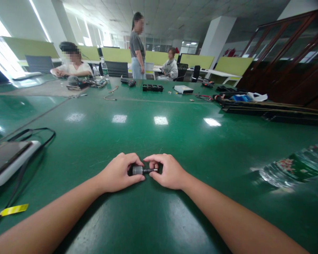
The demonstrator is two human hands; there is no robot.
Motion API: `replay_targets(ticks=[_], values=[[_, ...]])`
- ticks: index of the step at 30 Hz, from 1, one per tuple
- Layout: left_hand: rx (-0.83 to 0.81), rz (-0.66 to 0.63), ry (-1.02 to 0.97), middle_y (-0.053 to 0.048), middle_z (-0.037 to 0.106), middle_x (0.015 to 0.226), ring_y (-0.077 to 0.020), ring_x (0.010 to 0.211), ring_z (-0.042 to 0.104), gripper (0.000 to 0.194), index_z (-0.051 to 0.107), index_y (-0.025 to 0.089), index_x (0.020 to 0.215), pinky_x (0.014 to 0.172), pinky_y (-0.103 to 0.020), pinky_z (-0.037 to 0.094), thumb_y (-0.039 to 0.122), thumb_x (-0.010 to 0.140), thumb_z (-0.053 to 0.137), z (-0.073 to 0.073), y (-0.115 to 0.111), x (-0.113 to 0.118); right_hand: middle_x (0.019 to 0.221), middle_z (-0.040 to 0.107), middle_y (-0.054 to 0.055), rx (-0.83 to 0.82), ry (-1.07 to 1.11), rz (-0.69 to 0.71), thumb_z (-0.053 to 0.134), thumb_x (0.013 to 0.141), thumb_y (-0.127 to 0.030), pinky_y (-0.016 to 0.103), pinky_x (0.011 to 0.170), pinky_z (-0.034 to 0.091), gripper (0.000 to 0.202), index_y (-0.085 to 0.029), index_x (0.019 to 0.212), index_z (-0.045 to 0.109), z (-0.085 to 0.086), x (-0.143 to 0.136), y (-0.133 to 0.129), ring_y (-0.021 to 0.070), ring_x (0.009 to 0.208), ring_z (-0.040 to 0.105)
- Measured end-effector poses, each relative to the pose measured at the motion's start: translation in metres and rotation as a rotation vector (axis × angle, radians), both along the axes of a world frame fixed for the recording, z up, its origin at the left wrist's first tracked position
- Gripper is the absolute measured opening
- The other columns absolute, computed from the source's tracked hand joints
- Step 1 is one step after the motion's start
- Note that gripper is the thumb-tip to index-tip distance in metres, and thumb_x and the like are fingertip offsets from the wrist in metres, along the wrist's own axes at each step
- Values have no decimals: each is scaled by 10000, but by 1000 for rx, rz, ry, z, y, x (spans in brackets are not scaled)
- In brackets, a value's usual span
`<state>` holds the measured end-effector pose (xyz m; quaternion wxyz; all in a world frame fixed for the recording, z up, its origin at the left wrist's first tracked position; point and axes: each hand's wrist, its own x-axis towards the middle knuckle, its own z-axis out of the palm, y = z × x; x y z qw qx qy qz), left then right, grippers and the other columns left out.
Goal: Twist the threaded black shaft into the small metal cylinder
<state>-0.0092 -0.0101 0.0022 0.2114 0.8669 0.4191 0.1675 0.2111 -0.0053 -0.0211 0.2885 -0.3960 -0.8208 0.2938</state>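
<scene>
A small metal part lies level between my hands, low over the green tabletop: a grey cylinder (137, 170) with a dark, ribbed shaft (147, 170) ending in a thin bright tip on the right. My left hand (120, 172) curls round the cylinder end, with the thumb on the near side and the fingers on the far side. At the shaft's tip, my right hand (171, 171) closes its thumb and a bent finger, while the index finger arches above the shaft. Part of the cylinder's left end is hidden in my left hand.
At left lies a white device with a dark screen (9, 160) and black cable. A plastic bottle (296, 165) lies at right. Across the green table (153, 141) are a black tray (152, 88), a white box (183, 89) and tools. Several people are beyond.
</scene>
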Motion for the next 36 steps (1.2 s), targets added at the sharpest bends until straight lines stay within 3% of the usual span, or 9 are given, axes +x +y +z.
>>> replay_targets(ticks=[12, 20, 36], values=[[-8, 52, 21, -11, 673, 878, -196, 785, 603, 303, 641, 216, 1000, 741, -313, 421, 407, 780, 725, 3, -2, 1, 817, 670, 1, -13, -7, 32, 651, 686, -68, 267, 698, 452, 279, -187, 937, 681, 6, -1, -1, 138, 716, 578], [-20, 84, 28, 3, 647, 802, -187, 731, 579, 268, 619, 199, 886, 695, -297, 398, 415, 772, 730, 4, -1, 4, 805, 646, -5, 8, -26, 48, 668, 694, -84, 266, 701, 435, 254, -189, 924, 676, 6, 0, -1, 137, 730, 570], [-4, 59, 11, -3, 651, 856, -188, 777, 591, 248, 608, 199, 904, 706, -293, 401, 383, 781, 718, 1, -2, 2, 828, 657, -1, 11, -60, 30, 700, 743, -175, 283, 722, 413, 204, -203, 945, 694, 6, -3, -2, 144, 752, 582]])
